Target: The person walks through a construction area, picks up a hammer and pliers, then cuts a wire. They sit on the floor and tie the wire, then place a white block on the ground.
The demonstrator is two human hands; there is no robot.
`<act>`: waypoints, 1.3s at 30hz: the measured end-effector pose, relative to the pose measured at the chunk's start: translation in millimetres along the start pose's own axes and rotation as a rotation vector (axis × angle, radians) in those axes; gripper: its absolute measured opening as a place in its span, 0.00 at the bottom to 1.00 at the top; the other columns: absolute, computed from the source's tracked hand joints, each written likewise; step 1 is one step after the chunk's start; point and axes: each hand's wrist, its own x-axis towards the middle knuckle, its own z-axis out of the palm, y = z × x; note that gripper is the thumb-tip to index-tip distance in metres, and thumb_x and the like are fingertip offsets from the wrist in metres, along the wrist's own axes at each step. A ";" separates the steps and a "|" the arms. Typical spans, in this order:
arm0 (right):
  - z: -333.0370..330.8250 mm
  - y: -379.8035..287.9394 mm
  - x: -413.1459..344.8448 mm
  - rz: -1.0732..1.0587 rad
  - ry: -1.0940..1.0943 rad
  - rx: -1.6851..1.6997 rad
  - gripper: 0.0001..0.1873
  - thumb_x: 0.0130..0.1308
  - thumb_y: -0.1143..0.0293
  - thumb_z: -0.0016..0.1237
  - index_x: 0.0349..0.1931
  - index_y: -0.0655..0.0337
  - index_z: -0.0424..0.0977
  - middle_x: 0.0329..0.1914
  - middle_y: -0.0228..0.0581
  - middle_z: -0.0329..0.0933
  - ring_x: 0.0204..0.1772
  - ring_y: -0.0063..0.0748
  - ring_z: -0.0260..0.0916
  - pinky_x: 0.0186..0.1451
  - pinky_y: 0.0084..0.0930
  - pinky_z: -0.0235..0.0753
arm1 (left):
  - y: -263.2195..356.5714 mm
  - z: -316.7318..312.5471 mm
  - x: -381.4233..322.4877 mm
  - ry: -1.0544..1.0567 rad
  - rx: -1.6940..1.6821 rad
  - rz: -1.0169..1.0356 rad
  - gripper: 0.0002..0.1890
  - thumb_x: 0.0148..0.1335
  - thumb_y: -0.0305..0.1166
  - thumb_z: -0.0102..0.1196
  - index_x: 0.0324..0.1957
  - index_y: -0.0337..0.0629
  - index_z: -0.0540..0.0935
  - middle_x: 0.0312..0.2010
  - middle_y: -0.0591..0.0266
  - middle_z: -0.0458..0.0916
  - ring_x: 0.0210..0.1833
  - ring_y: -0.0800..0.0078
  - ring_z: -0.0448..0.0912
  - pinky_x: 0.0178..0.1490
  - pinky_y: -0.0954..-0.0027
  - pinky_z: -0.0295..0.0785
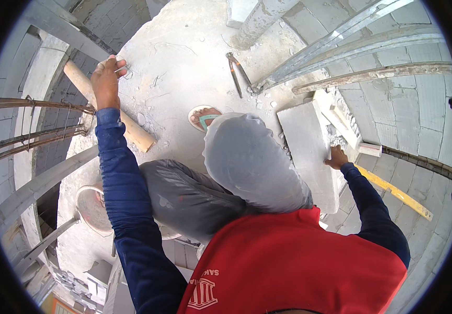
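Observation:
My left hand [107,84] is raised at the upper left, its fingers curled together around what looks like a thin pale string [126,70]. It is above a round wooden pole [135,131] lying on the concrete floor. At the right, my right hand [336,157] grips the long edge of a grey lightweight concrete block [306,137], thumb against its broad face. Its other fingers reach past that edge and are partly hidden. A pair of tower pincers [238,72] lies with its handles apart on the floor ahead of my sandalled foot [205,117].
Metal channels [328,47] and a wooden batten [375,76] slant across the upper right. A yellow spirit level [394,192] is beyond my right forearm. Tied rebar [37,104] juts in at the left. A bucket [91,206] stands beside my left arm. Rubble [259,102] litters the concrete floor [171,51].

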 end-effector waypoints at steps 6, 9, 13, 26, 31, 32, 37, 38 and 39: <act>-46.8 -167.5 20.0 -0.433 0.755 0.139 0.21 0.62 0.64 0.62 0.51 0.62 0.74 0.54 0.52 0.71 0.57 0.58 0.75 0.51 0.52 0.78 | 6.4 -0.2 -10.5 0.024 0.146 0.091 0.19 0.71 0.43 0.62 0.44 0.32 0.87 0.38 0.60 0.84 0.40 0.75 0.79 0.50 0.74 0.72; -91.4 -280.5 64.2 -0.743 0.768 0.252 0.15 0.64 0.65 0.60 0.49 0.57 0.76 0.48 0.47 0.74 0.49 0.57 0.78 0.48 0.50 0.78 | 13.1 -2.2 -17.4 -0.051 0.178 0.013 0.19 0.72 0.45 0.61 0.46 0.35 0.88 0.37 0.63 0.83 0.41 0.76 0.75 0.51 0.73 0.71; -173.0 -399.4 142.4 -0.793 0.860 0.383 0.11 0.70 0.61 0.55 0.42 0.59 0.81 0.42 0.53 0.82 0.45 0.61 0.81 0.49 0.52 0.80 | 17.6 16.0 -17.2 -0.036 0.181 0.039 0.20 0.72 0.46 0.61 0.47 0.37 0.89 0.32 0.67 0.80 0.40 0.77 0.72 0.52 0.71 0.69; -217.2 -603.3 236.7 -0.715 0.628 0.474 0.16 0.68 0.55 0.61 0.39 0.61 0.84 0.35 0.54 0.86 0.40 0.62 0.84 0.46 0.50 0.82 | -75.7 53.8 41.6 -0.185 0.450 -0.255 0.18 0.72 0.41 0.56 0.45 0.34 0.86 0.36 0.64 0.83 0.40 0.72 0.77 0.47 0.68 0.75; -244.3 -607.1 243.6 -0.765 0.402 0.643 0.14 0.69 0.60 0.61 0.35 0.64 0.84 0.30 0.51 0.86 0.31 0.50 0.84 0.40 0.40 0.82 | -113.5 54.1 75.4 -0.252 0.618 -0.279 0.20 0.70 0.44 0.56 0.45 0.33 0.88 0.36 0.50 0.88 0.41 0.60 0.85 0.52 0.61 0.78; -249.8 -610.6 244.6 -0.733 0.327 0.698 0.13 0.70 0.62 0.60 0.34 0.64 0.84 0.29 0.49 0.86 0.30 0.48 0.83 0.39 0.38 0.82 | -117.9 53.7 80.9 -0.278 0.655 -0.290 0.20 0.70 0.44 0.56 0.44 0.33 0.87 0.34 0.53 0.88 0.39 0.65 0.84 0.50 0.63 0.77; -242.0 -647.2 230.8 -0.841 0.006 1.169 0.13 0.74 0.65 0.56 0.41 0.69 0.85 0.28 0.38 0.84 0.28 0.26 0.80 0.33 0.25 0.76 | -127.8 67.8 91.0 -0.326 1.109 -0.426 0.21 0.64 0.44 0.58 0.47 0.35 0.85 0.44 0.49 0.87 0.50 0.56 0.84 0.61 0.55 0.76; -240.8 -650.2 230.2 -0.784 -0.045 1.160 0.14 0.75 0.65 0.55 0.43 0.68 0.85 0.29 0.36 0.84 0.29 0.23 0.79 0.31 0.23 0.74 | -129.4 75.0 83.9 -0.287 1.353 -0.354 0.21 0.64 0.44 0.59 0.51 0.37 0.85 0.48 0.49 0.85 0.53 0.54 0.82 0.63 0.53 0.74; -239.7 -650.8 229.7 -0.787 -0.015 1.180 0.14 0.75 0.65 0.55 0.42 0.69 0.85 0.28 0.38 0.84 0.28 0.24 0.80 0.32 0.24 0.76 | -131.1 81.1 78.0 -0.261 1.589 -0.291 0.23 0.63 0.43 0.59 0.54 0.38 0.84 0.52 0.49 0.84 0.57 0.53 0.81 0.66 0.51 0.72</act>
